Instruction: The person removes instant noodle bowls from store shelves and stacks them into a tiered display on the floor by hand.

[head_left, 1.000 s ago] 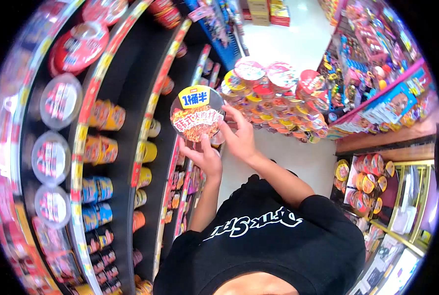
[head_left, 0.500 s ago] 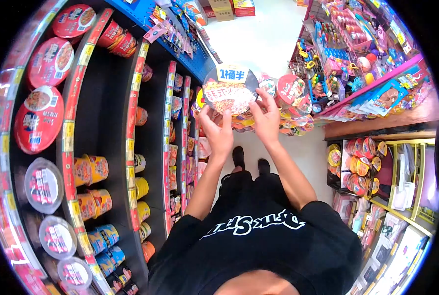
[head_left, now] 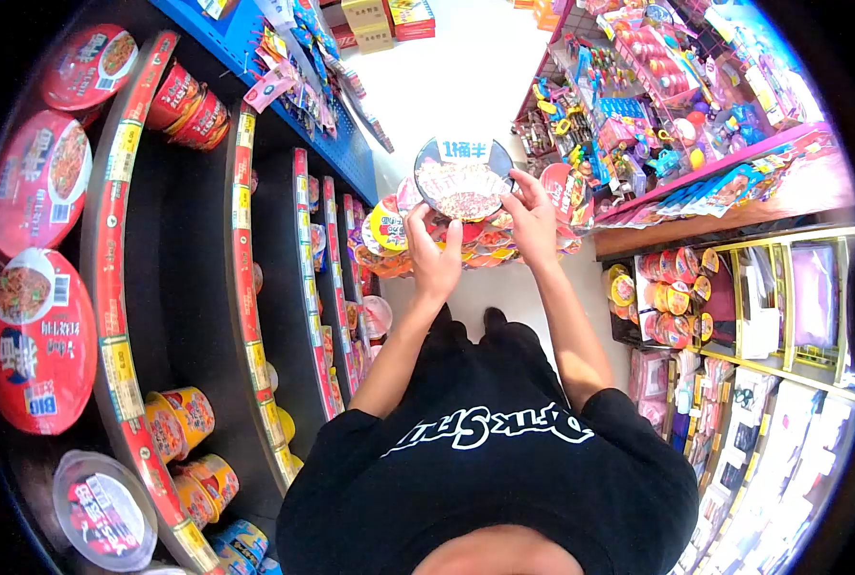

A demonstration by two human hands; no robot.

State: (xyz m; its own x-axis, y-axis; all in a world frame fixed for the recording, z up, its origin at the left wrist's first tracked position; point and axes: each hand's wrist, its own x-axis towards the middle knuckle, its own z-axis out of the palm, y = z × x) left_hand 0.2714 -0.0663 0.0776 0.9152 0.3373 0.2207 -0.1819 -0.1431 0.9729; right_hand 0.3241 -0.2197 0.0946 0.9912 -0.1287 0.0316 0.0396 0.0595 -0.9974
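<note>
My left hand (head_left: pixel 435 257) and my right hand (head_left: pixel 533 218) hold a round instant noodle bowl (head_left: pixel 462 178) between them, out in front of my chest. Its lid has a black edge, blue and white lettering and a picture of noodles, and it faces up toward me. The left thumb and fingers grip the bowl's near left edge; those of the right hand grip the right edge. Just beyond and below it is a stack of colourful noodle bowls, among them a yellow-lidded noodle bowl (head_left: pixel 386 226) on the left and a red noodle bowl (head_left: pixel 571 196) on the right.
Black shelving (head_left: pixel 183 287) on the left carries red noodle bowls (head_left: pixel 39 335) and orange noodle cups (head_left: pixel 180 422). A pink rack of toys (head_left: pixel 638 105) stands at the far right. More noodle bowls (head_left: pixel 675 297) sit low at right. Cardboard boxes (head_left: pixel 368 24) lie ahead on the floor.
The view has shifted, with the left shelves now lower and nearer the edge. The noodle bowl sits slightly further right in view, still in both hands.
</note>
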